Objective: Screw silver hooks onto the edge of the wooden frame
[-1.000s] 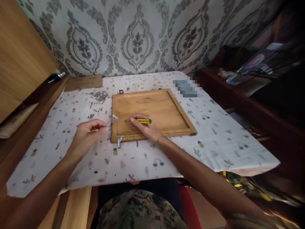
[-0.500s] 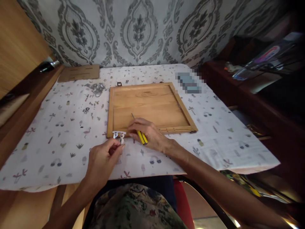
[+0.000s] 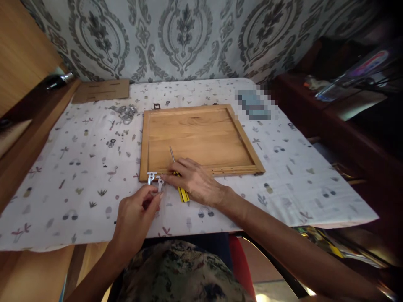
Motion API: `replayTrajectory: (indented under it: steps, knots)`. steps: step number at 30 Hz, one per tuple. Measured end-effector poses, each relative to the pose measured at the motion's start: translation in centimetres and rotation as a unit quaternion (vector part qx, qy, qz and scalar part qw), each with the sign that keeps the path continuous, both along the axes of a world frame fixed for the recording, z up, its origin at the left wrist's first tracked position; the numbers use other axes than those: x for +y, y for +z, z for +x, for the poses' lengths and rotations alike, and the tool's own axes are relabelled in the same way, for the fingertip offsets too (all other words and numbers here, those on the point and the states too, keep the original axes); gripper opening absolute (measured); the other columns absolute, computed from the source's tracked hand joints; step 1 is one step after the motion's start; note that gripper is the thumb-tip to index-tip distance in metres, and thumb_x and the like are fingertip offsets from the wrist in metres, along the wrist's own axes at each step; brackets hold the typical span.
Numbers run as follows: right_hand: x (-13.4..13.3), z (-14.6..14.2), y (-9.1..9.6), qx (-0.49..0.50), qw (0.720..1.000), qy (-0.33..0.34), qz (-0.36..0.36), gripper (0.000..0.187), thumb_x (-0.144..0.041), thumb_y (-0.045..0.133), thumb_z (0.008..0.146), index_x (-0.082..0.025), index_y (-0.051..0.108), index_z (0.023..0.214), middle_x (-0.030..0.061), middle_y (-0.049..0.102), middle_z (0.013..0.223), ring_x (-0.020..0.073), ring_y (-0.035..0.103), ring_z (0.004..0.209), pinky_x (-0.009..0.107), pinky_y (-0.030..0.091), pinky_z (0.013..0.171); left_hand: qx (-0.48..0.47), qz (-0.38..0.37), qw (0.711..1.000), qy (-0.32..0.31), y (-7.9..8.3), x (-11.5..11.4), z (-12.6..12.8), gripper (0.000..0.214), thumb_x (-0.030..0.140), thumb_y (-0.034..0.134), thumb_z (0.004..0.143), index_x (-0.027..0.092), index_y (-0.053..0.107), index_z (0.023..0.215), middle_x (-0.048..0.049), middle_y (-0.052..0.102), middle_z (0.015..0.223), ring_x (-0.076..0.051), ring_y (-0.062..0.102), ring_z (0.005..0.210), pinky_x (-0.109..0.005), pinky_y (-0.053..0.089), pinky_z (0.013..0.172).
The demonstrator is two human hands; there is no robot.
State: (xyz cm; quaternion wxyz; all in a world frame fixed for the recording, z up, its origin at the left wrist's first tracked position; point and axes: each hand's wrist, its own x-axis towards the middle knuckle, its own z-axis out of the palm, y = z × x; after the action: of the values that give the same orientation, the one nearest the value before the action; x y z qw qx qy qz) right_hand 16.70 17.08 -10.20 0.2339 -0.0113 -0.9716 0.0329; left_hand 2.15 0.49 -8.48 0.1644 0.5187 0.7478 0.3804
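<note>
- The left hand [image 3: 138, 212] sits in the lower middle of the frame, just below the wooden frame [image 3: 195, 134]; its thumb and forefinger are pinched together on the lower tab of a small metal bracket [image 3: 155, 178].
- The metal bracket lies at the lower left corner of the wooden frame, touching its edge and partly overhanging onto the cloth.
- The right hand [image 3: 197, 182] rests just right of the bracket, across the frame's lower rail; its fingers are curled tight around a screwdriver [image 3: 182, 193] (yellow and black handle); the handle sticks out below the hand over the cloth, and the thin shaft points up and left onto the frame's inner panel.
- The wooden frame lies flat in the middle of the desk [image 3: 78, 176], which is covered by a white patterned cloth.
- Towards the upper left, a heap of small metal fittings [image 3: 124, 112] lies well apart from the hands; a flat cardboard piece [image 3: 100, 90] lies beyond it, near the wall.
</note>
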Motion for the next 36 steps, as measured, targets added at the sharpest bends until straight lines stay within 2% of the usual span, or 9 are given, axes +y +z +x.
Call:
replayTrajectory:
  steps: [2,4,6,8,14,21,28,33,36]
  knots:
    - [0.0,0.0,0.0,-0.003,1.000,-0.004,-0.002,0.030,-0.018,0.044,0.104,-0.016,0.067,0.123,0.0118,0.064,0.104,0.0249,0.052,0.097,0.039,0.051,0.086,0.161,0.068,0.984,-0.019,-0.1,-0.5,-0.2,0.017,0.034,0.055,0.099,0.023,0.067,0.102,0.0058,0.066,0.060,-0.011,0.060,0.048,-0.022,0.045,0.050]
    - [-0.1,0.0,0.0,-0.009,1.000,-0.004,-0.009,0.031,-0.018,0.044,0.104,-0.016,0.067,0.125,0.0121,0.064,0.105,0.0249,0.052,0.098,0.040,0.051,0.087,0.312,0.133,0.940,-0.037,-0.2,-0.8,-0.3,0.015,0.029,0.057,0.101,0.020,0.066,0.111,0.0001,0.072,0.074,-0.015,0.066,0.063,-0.026,0.048,0.059]
    - [-0.1,-0.1,0.0,-0.017,1.000,-0.002,-0.016,0.032,-0.017,0.045,0.104,-0.017,0.066,0.127,0.0123,0.064,0.105,0.0247,0.052,0.098,0.040,0.050,0.088,0.404,0.169,0.897,-0.054,-0.2,-0.8,-0.5,0.016,0.023,0.062,0.099,0.017,0.066,0.113,-0.0072,0.074,0.089,-0.021,0.068,0.079,-0.031,0.050,0.071]
    - [-0.1,-0.1,0.0,-0.021,1.000,-0.002,-0.018,0.032,-0.016,0.046,0.103,-0.017,0.066,0.128,0.0120,0.064,0.104,0.0246,0.052,0.097,0.040,0.050,0.088,0.442,0.182,0.876,-0.063,-0.2,-0.5,-0.7,0.019,0.018,0.067,0.095,0.014,0.066,0.114,-0.0118,0.074,0.098,-0.026,0.066,0.089,-0.037,0.050,0.078]
    - [-0.2,0.0,-0.1,-0.006,1.000,-0.011,-0.015,0.031,-0.018,0.045,0.104,-0.016,0.067,0.125,0.0111,0.065,0.103,0.0245,0.052,0.098,0.039,0.050,0.088,0.459,0.199,0.862,-0.089,-0.2,0.2,-0.9,0.022,0.015,0.069,0.093,0.011,0.067,0.114,-0.0118,0.076,0.098,-0.028,0.064,0.094,-0.039,0.046,0.078]
    - [-0.5,0.0,-0.2,-0.011,0.999,-0.010,-0.036,0.029,-0.017,0.048,0.102,-0.012,0.066,0.124,0.0144,0.065,0.107,0.0259,0.053,0.101,0.042,0.050,0.093,0.461,0.186,0.862,-0.097,-0.2,0.3,-0.9,0.024,0.013,0.065,0.094,0.012,0.067,0.118,-0.0090,0.077,0.095,-0.027,0.065,0.091,-0.039,0.045,0.077]
    - [-0.6,0.0,-0.4,0.014,0.999,-0.014,-0.029,0.031,-0.019,0.043,0.105,-0.013,0.065,0.125,0.0120,0.066,0.104,0.0247,0.053,0.100,0.040,0.053,0.091,0.462,0.175,0.862,-0.110,-0.4,0.1,-1.1,0.026,0.011,0.061,0.095,0.013,0.066,0.121,-0.0085,0.077,0.096,-0.027,0.065,0.093,-0.038,0.044,0.079]
    - [-0.7,0.1,-0.4,0.033,0.999,-0.014,-0.029,0.029,-0.017,0.043,0.104,-0.009,0.065,0.122,0.0131,0.066,0.103,0.0246,0.053,0.098,0.039,0.055,0.090,0.473,0.170,0.856,-0.117,-0.3,0.2,-1.2,0.025,0.011,0.061,0.096,0.011,0.066,0.121,-0.0087,0.077,0.097,-0.027,0.064,0.093,-0.039,0.043,0.079]
    - [-0.7,0.0,-0.2,0.021,0.999,-0.020,-0.026,0.029,-0.016,0.042,0.104,-0.010,0.065,0.121,0.0128,0.066,0.104,0.0246,0.053,0.098,0.039,0.055,0.089,0.472,0.165,0.858,-0.114,-0.4,0.2,-1.2,0.026,0.012,0.062,0.096,0.011,0.066,0.121,-0.0091,0.077,0.099,-0.028,0.064,0.094,-0.039,0.044,0.079]
